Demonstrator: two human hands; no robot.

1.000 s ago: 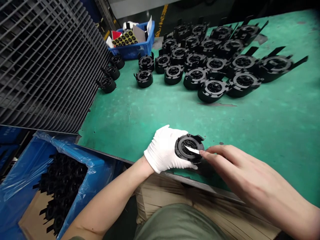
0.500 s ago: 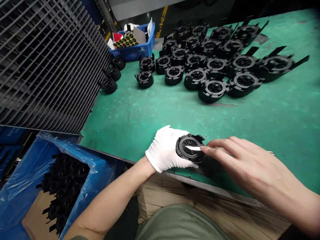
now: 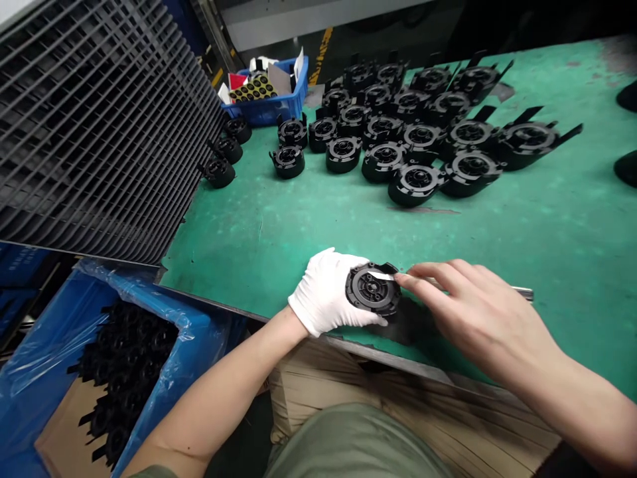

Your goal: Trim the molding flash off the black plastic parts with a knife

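My left hand (image 3: 326, 292), in a white glove, is closed around the side of a round black plastic housing (image 3: 369, 304). The housing's ringed face, with a small hub in the middle, is turned up towards me. My bare right hand (image 3: 480, 315) grips a craft knife (image 3: 382, 275). Its bright, pointed blade lies over the upper part of the housing's face; whether it touches the plastic I cannot tell. The end of the knife's metal handle sticks out behind my fingers on the right.
Several similar black housings (image 3: 383, 159) stand in rows across the green table (image 3: 298, 219). A blue bin (image 3: 279, 109) with sticker sheets sits at the back. On the left are a dark grille rack (image 3: 99, 133) and a plastic-lined blue crate (image 3: 199, 325) holding more black parts.
The knife blade has moved from the middle of the housing's face to its upper part. My right hand has shifted slightly up and left, and the view has turned a little right.
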